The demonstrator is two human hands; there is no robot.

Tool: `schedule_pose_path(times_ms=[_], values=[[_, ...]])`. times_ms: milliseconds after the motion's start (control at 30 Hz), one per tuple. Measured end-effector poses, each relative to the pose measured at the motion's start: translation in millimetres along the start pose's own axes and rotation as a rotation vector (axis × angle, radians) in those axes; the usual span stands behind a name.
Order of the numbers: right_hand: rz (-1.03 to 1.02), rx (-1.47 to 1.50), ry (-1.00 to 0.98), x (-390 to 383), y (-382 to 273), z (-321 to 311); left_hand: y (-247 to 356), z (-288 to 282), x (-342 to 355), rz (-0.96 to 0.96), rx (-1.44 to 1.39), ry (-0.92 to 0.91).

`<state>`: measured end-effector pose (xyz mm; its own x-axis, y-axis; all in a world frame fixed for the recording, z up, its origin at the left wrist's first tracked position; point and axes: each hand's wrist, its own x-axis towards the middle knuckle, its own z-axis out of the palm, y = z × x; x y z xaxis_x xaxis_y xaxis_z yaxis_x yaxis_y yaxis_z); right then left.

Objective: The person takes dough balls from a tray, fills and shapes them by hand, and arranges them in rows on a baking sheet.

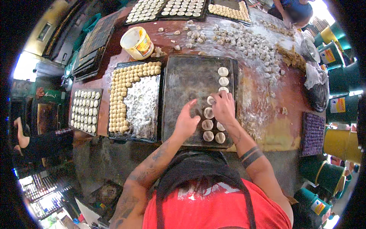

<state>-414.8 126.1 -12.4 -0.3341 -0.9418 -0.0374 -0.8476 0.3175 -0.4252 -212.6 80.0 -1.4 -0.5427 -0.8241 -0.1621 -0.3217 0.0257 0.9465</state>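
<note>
A dark baking tray (181, 82) lies in front of me, with pale flattened dough rounds (223, 71) in two columns along its right side. My right hand (224, 107) is over these columns, fingers closed on a dough round (210, 100) at the upper end of the left column. Its fingers partly cover other rounds in the right column. My left hand (187, 120) hovers above the tray just left of the rounds, thumb and fingers apart, holding nothing. To its left is a floured tray (143, 101) edged with rows of small tan dough balls (118, 91).
A white tub (137, 42) stands behind the floured tray. Many floury dough pieces (244, 40) are scattered at the back right. More filled trays (182, 8) line the far edge; a tray of purple pieces (313, 134) is at the right. Another person (295, 13) works at the far right.
</note>
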Motion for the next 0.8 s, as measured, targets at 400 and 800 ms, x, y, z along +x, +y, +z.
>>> schedule_pose_path(times_ms=[400,800], values=[[0.035,-0.195,0.648,-8.2,274.6,-19.3,-74.7,-153.2,48.2,-0.082,0.637,0.286],[0.484,0.241,0.568,-120.7,305.6,-24.7,-122.4,-221.1,76.9,-0.098,0.277,0.44]])
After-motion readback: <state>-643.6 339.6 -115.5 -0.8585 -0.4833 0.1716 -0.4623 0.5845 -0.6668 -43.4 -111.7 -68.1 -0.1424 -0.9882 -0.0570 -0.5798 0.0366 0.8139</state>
